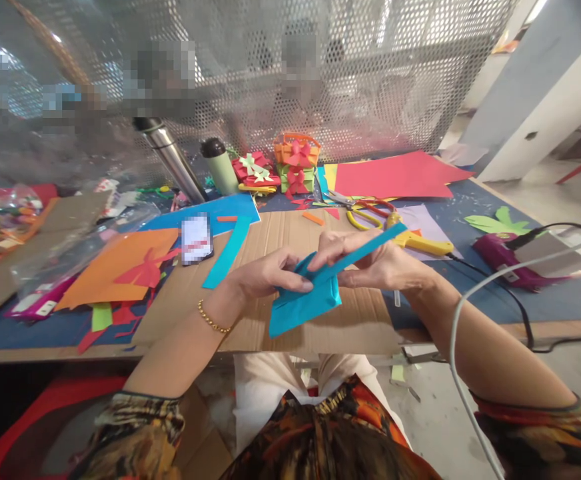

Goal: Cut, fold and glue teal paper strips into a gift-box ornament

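A folded blue paper piece (310, 310), box-like with a long strip sticking out to the upper right, is held above the brown cardboard sheet (350, 327). My left hand (275, 273) grips it from the left, thumb pressed on its front. From the right, my right hand (370, 260) pinches it near the strip (370, 247), fingers partly behind the paper. Another blue paper strip (230, 253) lies on the cardboard to the left. A yellow glue gun (425, 243) rests just beyond my right hand, close to scissors with yellow handles (363, 220).
Finished paper baskets (296, 152) with bows stand at the back, beside a green bottle (219, 167) and a steel flask (170, 157). Red paper (395, 175) lies back right. Orange paper (115, 263) and a phone (196, 239) are left. A white cable (458, 347) crosses my right forearm.
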Demonstrator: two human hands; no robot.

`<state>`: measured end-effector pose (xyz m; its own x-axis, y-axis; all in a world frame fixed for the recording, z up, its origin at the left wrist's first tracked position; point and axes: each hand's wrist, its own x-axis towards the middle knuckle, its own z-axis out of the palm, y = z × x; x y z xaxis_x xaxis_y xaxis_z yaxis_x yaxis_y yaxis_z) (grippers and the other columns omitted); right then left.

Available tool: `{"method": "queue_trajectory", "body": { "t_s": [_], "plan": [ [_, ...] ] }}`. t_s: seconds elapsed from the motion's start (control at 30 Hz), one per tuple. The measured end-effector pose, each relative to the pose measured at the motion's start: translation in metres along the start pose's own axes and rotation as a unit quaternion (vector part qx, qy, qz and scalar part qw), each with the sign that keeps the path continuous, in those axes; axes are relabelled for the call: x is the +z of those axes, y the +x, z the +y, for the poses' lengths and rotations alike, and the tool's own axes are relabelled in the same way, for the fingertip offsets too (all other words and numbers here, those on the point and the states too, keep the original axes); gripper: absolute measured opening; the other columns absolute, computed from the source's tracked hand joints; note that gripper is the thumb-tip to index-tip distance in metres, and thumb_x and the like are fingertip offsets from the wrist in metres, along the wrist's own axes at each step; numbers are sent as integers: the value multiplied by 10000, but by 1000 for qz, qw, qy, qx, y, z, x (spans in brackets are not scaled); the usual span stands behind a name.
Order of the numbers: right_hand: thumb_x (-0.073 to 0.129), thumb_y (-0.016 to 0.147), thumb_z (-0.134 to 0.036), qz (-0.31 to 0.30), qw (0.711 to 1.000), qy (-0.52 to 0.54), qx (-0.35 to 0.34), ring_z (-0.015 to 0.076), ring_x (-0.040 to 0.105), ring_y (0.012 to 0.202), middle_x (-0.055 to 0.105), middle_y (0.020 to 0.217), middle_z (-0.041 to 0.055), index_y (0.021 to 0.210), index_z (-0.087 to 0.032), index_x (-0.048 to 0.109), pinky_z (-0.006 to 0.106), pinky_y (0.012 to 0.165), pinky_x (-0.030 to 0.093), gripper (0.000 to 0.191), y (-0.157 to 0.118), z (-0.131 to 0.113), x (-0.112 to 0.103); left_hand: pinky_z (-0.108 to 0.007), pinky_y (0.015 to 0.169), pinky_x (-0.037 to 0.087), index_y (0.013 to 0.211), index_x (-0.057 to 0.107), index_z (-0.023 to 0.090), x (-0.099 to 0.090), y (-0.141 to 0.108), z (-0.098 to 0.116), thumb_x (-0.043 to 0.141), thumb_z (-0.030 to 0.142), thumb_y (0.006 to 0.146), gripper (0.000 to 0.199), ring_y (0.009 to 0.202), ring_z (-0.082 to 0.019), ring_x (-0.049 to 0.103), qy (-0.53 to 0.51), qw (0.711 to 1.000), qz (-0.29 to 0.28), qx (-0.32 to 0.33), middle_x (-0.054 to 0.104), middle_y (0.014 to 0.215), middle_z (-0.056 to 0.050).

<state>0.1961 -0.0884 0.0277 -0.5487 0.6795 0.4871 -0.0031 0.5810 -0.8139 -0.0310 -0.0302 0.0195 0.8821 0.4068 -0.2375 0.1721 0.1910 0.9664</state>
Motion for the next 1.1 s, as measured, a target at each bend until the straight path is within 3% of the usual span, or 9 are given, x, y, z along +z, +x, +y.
{"method": "queue_trajectory", "body": {
  "t_s": [0.13,0.23,0.33,0.43,0.53,0.67,0.9,1.03,1.1],
  "plan": [
    [795,913,-494,2,1000,-21,-12,117,547,672,643,735,15,822,-204,825,267,602,452,306,1,-6,2,-254,577,507,718,730,159,2,-2,3,942,520,615,431,590,-142,631,33,999,-27,-4,721,679,-22],
    [831,876,-493,23,1000,-1,10,105,496,615,567,665,-18,774,-203,808,274,570,408,309,1,-3,3,-286,671,543,911,781,160,2,-6,12,896,589,720,484,753,-201,712,90,995,-41,19,788,842,-76],
    [906,780,-478,102,993,11,63,94,413,576,456,605,-57,733,-199,762,277,537,325,318,2,7,3,-316,864,563,1103,779,182,-2,-10,19,827,642,817,544,1016,-235,728,148,976,85,137,796,1118,-113],
    [933,701,-504,229,966,18,115,79,316,554,373,566,-76,589,-199,607,278,524,232,460,5,18,4,-337,912,553,1095,779,183,-6,-11,20,733,767,834,642,1056,-245,718,163,930,213,250,782,1142,-118],
    [920,675,-531,286,948,17,141,76,280,551,361,550,-82,592,-206,578,280,530,196,479,8,24,9,-337,843,539,1078,788,186,-2,-8,17,792,731,796,614,957,-234,703,229,906,253,249,787,1065,-97],
    [894,677,-557,282,946,16,156,75,269,547,332,547,-89,626,-207,602,283,540,186,459,9,25,19,-297,736,469,882,800,201,10,-3,14,840,466,803,279,794,-176,600,356,847,321,229,720,815,-23],
    [853,739,-507,268,949,-8,166,59,200,533,244,544,-109,565,-220,464,282,523,159,513,7,24,28,-242,535,359,737,776,180,16,-1,13,843,500,735,327,587,-103,443,222,921,289,141,569,622,28],
    [861,735,-507,265,953,-31,144,55,213,514,262,533,-108,555,-233,368,275,497,167,592,8,20,27,-238,529,383,742,805,200,15,-2,12,878,477,706,289,582,-111,487,181,931,289,130,617,627,22],
    [859,743,-525,265,955,-35,128,62,245,513,298,541,-104,612,-227,466,276,493,176,510,8,15,23,-237,530,417,765,820,210,13,-2,12,895,461,696,272,579,-116,519,165,932,297,128,648,639,21]
  ]
}}
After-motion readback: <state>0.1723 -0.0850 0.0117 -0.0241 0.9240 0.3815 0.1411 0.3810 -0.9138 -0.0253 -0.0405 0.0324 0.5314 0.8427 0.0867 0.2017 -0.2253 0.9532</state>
